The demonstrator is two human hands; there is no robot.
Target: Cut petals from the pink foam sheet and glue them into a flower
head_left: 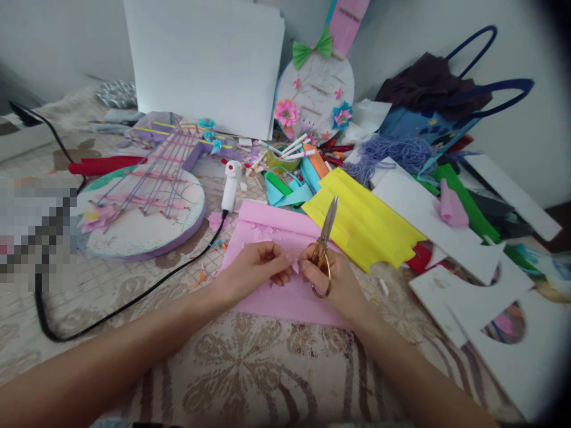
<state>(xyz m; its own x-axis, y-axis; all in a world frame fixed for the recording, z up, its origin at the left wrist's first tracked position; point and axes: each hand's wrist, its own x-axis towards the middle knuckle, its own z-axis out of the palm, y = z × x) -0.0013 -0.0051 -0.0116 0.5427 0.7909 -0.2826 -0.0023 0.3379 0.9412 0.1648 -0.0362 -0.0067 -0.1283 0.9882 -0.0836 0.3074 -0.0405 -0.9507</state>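
My left hand (255, 268) and my right hand (335, 280) meet over a sheet of pink crepe paper (267, 232) on the patterned cloth. Both pinch a small pink paper piece (292, 264) between their fingertips. Gold-handled scissors (325, 245) hang from my right hand's fingers, blades closed and pointing up and away. A folded yellow crepe sheet (362, 221) lies just right of the scissors.
A white glue gun (231, 184) with a black cord (134, 300) lies behind the pink sheet. A guitar-shaped craft board (143, 205) sits left, another (317, 89) leans on the wall. White foam sheets (473, 279), a blue bag (428, 128) and paper scraps crowd the right.
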